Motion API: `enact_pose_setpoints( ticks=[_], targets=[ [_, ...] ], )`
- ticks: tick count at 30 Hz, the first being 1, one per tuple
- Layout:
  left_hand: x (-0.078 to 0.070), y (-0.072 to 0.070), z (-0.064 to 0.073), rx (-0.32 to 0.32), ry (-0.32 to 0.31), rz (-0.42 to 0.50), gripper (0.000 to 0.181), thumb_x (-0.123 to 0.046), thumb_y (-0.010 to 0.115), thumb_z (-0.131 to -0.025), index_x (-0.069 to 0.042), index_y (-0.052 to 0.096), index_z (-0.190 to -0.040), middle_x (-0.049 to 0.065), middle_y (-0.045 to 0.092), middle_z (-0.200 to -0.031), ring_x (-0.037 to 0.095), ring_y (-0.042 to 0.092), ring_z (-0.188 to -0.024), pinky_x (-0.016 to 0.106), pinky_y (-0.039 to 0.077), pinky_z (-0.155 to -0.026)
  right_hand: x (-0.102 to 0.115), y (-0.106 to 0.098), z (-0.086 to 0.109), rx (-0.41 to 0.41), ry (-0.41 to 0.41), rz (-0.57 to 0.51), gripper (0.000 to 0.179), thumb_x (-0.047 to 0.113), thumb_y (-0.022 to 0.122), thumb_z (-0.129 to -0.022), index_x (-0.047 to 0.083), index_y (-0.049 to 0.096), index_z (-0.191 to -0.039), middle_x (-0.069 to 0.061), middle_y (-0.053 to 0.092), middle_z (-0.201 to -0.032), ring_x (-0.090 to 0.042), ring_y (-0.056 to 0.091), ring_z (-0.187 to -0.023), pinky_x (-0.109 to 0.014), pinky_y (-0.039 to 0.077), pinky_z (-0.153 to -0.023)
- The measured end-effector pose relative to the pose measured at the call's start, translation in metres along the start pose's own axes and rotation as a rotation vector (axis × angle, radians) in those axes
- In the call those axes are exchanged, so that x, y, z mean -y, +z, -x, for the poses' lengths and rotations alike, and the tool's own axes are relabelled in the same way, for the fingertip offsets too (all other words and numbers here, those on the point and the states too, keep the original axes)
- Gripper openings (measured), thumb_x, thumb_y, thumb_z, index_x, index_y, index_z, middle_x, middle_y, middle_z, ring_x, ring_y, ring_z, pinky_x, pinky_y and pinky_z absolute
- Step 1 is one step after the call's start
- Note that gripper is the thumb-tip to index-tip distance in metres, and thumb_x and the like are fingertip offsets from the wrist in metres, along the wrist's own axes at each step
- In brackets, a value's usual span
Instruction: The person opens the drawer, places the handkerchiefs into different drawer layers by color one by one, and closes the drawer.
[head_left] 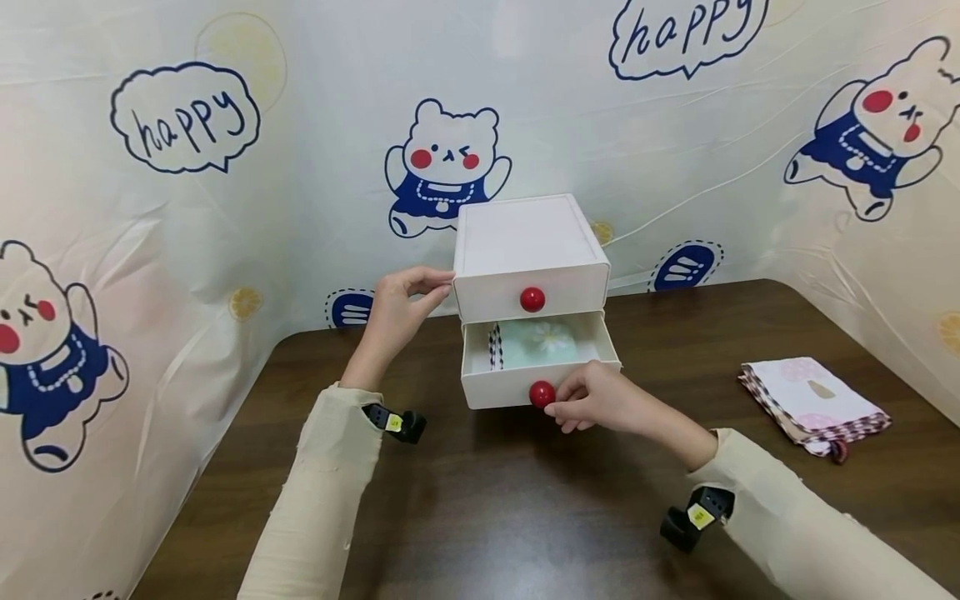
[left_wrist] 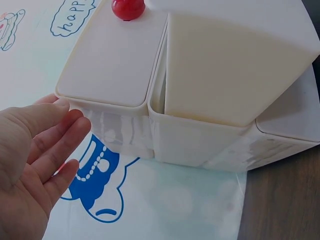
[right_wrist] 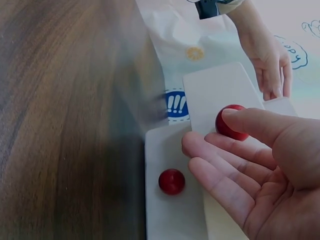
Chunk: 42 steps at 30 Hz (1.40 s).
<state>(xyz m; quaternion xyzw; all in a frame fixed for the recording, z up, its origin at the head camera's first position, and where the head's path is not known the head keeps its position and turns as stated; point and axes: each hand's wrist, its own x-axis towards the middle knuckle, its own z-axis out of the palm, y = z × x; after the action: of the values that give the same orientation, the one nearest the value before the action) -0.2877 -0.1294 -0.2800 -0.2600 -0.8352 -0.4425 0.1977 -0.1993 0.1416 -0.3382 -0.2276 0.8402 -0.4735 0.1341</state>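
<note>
A white drawer cabinet (head_left: 528, 233) with round red knobs stands on the table. Its drawer below the top one, the white drawer (head_left: 501, 389), is pulled out. Inside lies a folded pale green cloth (head_left: 521, 343) with a flower print and a checked edge. My right hand (head_left: 603, 400) pinches this drawer's red knob (head_left: 542, 393), the thumb lying on it in the right wrist view. At the cabinet's left front edge, my left hand (head_left: 401, 307) touches the side beside the closed top drawer (left_wrist: 115, 60), its fingers fairly straight. Another closed drawer (right_wrist: 170, 210) sits beneath.
A folded white and pink cloth (head_left: 813, 398) with a checked border lies on the right of the brown wooden table (head_left: 480, 500). Behind the cabinet hangs a pale curtain (head_left: 315, 183) printed with bears.
</note>
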Motion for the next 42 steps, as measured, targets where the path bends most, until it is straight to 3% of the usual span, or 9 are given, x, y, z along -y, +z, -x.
enact_pose_setpoints(
  ticks=[12, 26, 42],
  targets=[
    [0.0, -0.001, 0.001, -0.004, -0.004, 0.002, 0.019, -0.004, 0.066, -0.083, -0.005, 0.069, -0.102, 0.007, 0.068, -0.095, 0.014, 0.063, -0.082, 0.028, 0.052, -0.074, -0.011, -0.01, -0.014, 0.03, -0.022, 0.0, 0.02, 0.017, 0.066, -0.086, -0.002, 0.067, -0.085, -0.01, 0.066, -0.076, -0.03, 0.066, -0.069, -0.034, 0.055, -0.061],
    [0.002, 0.0, 0.0, 0.0, -0.001, 0.004, 0.019, -0.005, 0.066, -0.084, -0.006, 0.069, -0.103, 0.006, 0.068, -0.096, 0.013, 0.063, -0.083, 0.027, 0.051, -0.074, -0.018, -0.02, -0.029, 0.037, -0.044, 0.014, 0.02, 0.018, 0.065, -0.086, -0.001, 0.068, -0.087, -0.01, 0.067, -0.077, -0.021, 0.067, -0.067, -0.033, 0.055, -0.062],
    [0.001, 0.0, 0.0, -0.009, 0.009, 0.01, 0.018, -0.004, 0.066, -0.083, -0.005, 0.069, -0.101, 0.007, 0.068, -0.094, 0.014, 0.063, -0.081, 0.026, 0.051, -0.073, -0.022, -0.029, -0.046, 0.041, -0.04, 0.034, 0.023, 0.017, 0.065, -0.087, -0.005, 0.067, -0.089, -0.012, 0.067, -0.079, -0.022, 0.067, -0.069, -0.033, 0.055, -0.062]
  ],
)
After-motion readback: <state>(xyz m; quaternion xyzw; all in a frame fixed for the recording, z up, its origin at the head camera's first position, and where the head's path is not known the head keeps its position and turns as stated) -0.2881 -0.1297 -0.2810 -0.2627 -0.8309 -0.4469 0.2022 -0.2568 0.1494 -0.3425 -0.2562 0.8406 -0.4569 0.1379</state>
